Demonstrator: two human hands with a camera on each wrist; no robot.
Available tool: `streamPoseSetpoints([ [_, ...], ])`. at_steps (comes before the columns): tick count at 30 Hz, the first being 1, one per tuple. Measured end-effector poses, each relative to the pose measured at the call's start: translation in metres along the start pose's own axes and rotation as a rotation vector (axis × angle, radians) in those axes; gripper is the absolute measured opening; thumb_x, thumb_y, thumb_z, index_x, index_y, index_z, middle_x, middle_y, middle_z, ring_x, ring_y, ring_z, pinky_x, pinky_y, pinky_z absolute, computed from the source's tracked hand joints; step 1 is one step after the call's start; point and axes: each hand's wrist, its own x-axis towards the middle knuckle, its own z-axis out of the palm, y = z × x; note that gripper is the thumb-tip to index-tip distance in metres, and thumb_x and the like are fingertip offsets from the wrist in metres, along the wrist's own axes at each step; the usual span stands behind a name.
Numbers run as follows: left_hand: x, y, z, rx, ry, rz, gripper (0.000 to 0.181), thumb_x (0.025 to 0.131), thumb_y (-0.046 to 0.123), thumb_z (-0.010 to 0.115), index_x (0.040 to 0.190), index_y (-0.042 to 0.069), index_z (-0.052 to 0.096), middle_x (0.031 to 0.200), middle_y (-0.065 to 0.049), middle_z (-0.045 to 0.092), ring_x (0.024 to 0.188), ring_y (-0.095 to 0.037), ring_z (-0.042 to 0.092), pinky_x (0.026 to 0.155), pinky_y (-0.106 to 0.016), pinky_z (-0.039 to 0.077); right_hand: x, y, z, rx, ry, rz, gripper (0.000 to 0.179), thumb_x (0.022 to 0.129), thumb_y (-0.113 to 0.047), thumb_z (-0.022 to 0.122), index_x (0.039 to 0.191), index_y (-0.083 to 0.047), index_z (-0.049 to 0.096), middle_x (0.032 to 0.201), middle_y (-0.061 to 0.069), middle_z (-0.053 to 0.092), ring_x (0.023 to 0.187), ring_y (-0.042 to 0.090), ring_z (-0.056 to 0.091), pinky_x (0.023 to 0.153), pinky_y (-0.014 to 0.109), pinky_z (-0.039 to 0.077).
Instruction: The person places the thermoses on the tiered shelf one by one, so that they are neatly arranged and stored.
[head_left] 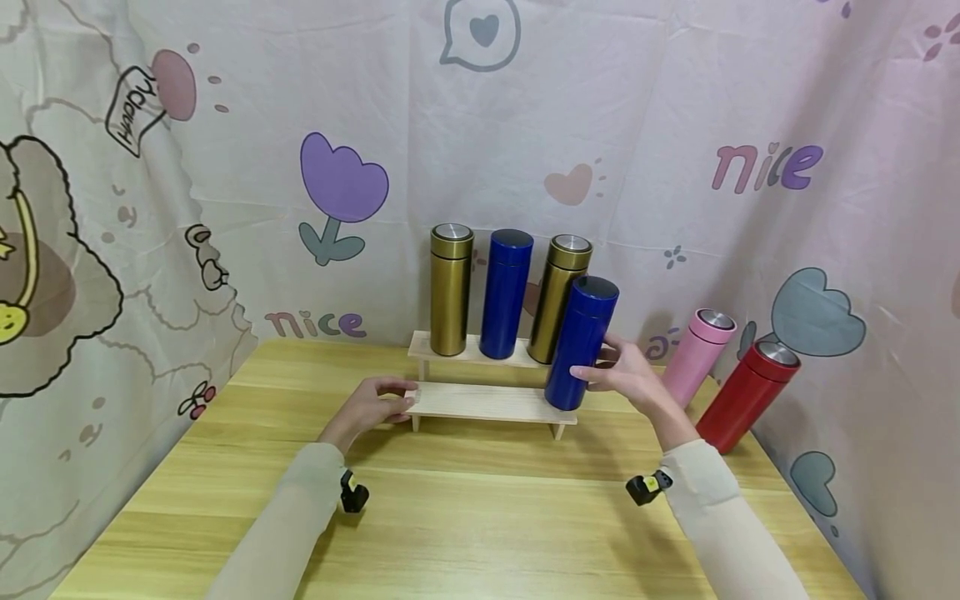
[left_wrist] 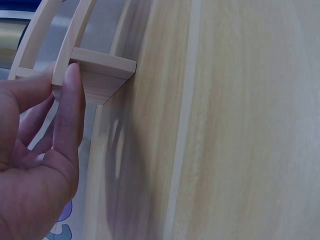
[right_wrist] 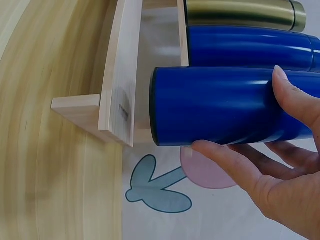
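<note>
A blue thermos bottle (head_left: 581,342) is held by my right hand (head_left: 628,379), thumb on one side and fingers on the other. Its base is just above the right end of the lower step of a wooden two-step rack (head_left: 480,402); a gap shows in the right wrist view. My left hand (head_left: 371,406) pinches the left end of that step between thumb and fingers, also seen close up as the hand (left_wrist: 45,150) in the left wrist view. On the upper step stand a gold bottle (head_left: 449,292), another blue bottle (head_left: 506,292) and a second gold bottle (head_left: 557,292), partly hidden.
To the right of the rack, a pink bottle (head_left: 697,358) and a red bottle (head_left: 750,396) stand on the wooden table (head_left: 480,525) near its right edge. A printed curtain (head_left: 480,125) hangs behind and along the sides.
</note>
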Motion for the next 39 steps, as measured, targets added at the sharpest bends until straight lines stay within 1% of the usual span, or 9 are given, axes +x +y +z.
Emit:
streamPoseSetpoints([
  [7,0.000,0.000,0.000,-0.009,0.001,0.014,0.042,0.097,0.007,0.071,0.136,-0.004,0.062,0.136,-0.026,0.055,0.089,-0.013,0.069,0.083,-0.026,0.066,0.004,-0.001,0.006,0.008,0.000,-0.012,0.098,0.088,-0.022,0.083,0.164,-0.008,0.023,0.147,0.032,0.052,0.130,0.045,0.059,0.094,0.052,0.064],
  [10,0.001,0.000,0.000,-0.003,0.008,0.010,0.041,0.097,0.007,0.071,0.135,-0.003,0.063,0.135,-0.024,0.056,0.089,-0.014,0.069,0.084,-0.026,0.066,0.005,-0.003,0.009,0.013,-0.009,-0.019,0.096,0.089,-0.021,0.083,0.163,-0.007,0.025,0.146,0.033,0.053,0.129,0.046,0.060,0.095,0.053,0.063],
  [15,0.001,0.000,-0.001,0.008,0.016,0.004,0.040,0.097,0.008,0.071,0.135,-0.002,0.063,0.135,-0.023,0.056,0.090,-0.014,0.069,0.084,-0.026,0.066,0.007,-0.007,0.018,0.032,-0.020,-0.003,0.094,0.089,-0.020,0.082,0.163,-0.005,0.026,0.146,0.032,0.053,0.128,0.044,0.061,0.097,0.055,0.061],
  [22,0.001,-0.001,-0.001,0.010,0.020,-0.010,0.039,0.097,0.007,0.072,0.134,-0.001,0.065,0.133,-0.023,0.057,0.089,-0.015,0.069,0.084,-0.027,0.066,0.011,-0.010,0.028,0.056,-0.032,-0.022,0.091,0.088,-0.017,0.083,0.161,-0.007,0.030,0.144,0.031,0.056,0.125,0.043,0.063,0.093,0.053,0.063],
  [26,0.001,-0.001,-0.001,0.010,0.021,-0.016,0.039,0.097,0.007,0.071,0.135,0.000,0.065,0.134,-0.022,0.057,0.089,-0.016,0.069,0.084,-0.027,0.066,0.012,-0.012,0.033,0.061,-0.044,-0.028,0.092,0.087,-0.018,0.083,0.162,-0.009,0.030,0.144,0.030,0.056,0.125,0.043,0.063,0.094,0.055,0.063],
  [32,0.001,0.000,0.000,0.015,0.016,-0.004,0.039,0.096,0.008,0.072,0.134,-0.001,0.065,0.132,-0.022,0.057,0.089,-0.015,0.069,0.084,-0.027,0.066,0.014,-0.014,0.041,0.095,-0.060,-0.031,0.089,0.086,-0.015,0.084,0.160,-0.010,0.034,0.141,0.029,0.059,0.123,0.041,0.064,0.095,0.057,0.062],
  [39,0.000,0.000,0.000,0.019,0.004,0.004,0.040,0.097,0.009,0.071,0.136,-0.002,0.063,0.133,-0.023,0.057,0.089,-0.014,0.069,0.084,-0.026,0.066,0.016,-0.017,0.051,0.089,-0.082,-0.058,0.085,0.088,-0.016,0.082,0.159,-0.007,0.035,0.139,0.031,0.060,0.120,0.039,0.067,0.095,0.057,0.062],
])
